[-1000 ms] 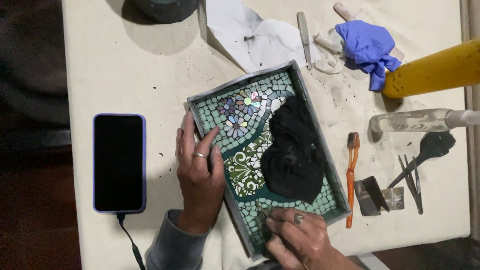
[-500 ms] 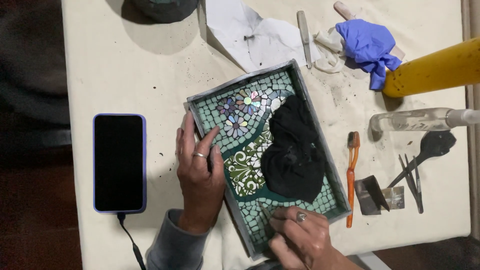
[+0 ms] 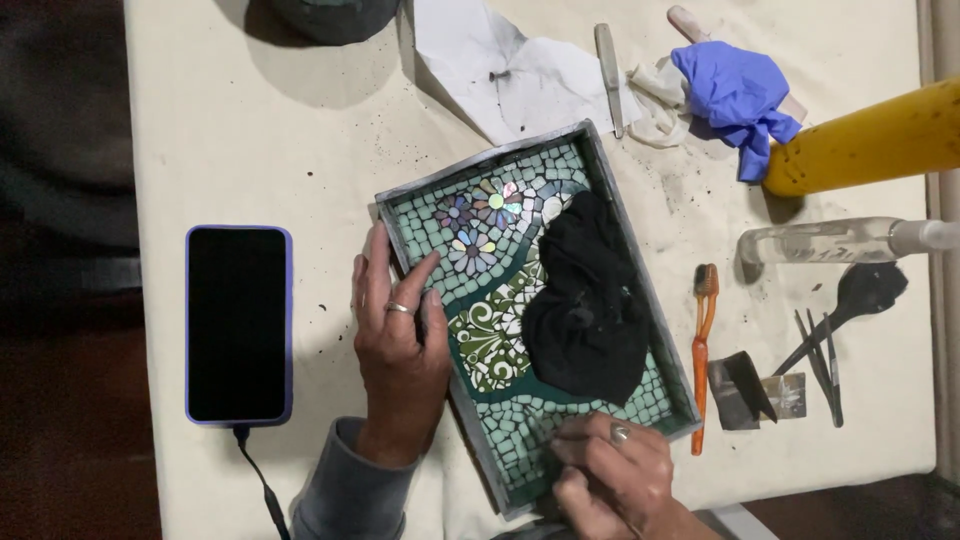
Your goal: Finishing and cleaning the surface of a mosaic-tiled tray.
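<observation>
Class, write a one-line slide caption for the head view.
Left hand steadies a mosaic tray holding a black cloth; right hand works its near corner.

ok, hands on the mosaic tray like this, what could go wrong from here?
1. The left hand steadies only one long edge of the mosaic tray; pressure from the right hand at the near corner could pivot it toward the orange toothbrush.
2. The black cloth lies loose on the tiles and may smear residue across them.
3. Dark specks are scattered on the table; more could land on the phone beside the left hand.
</observation>
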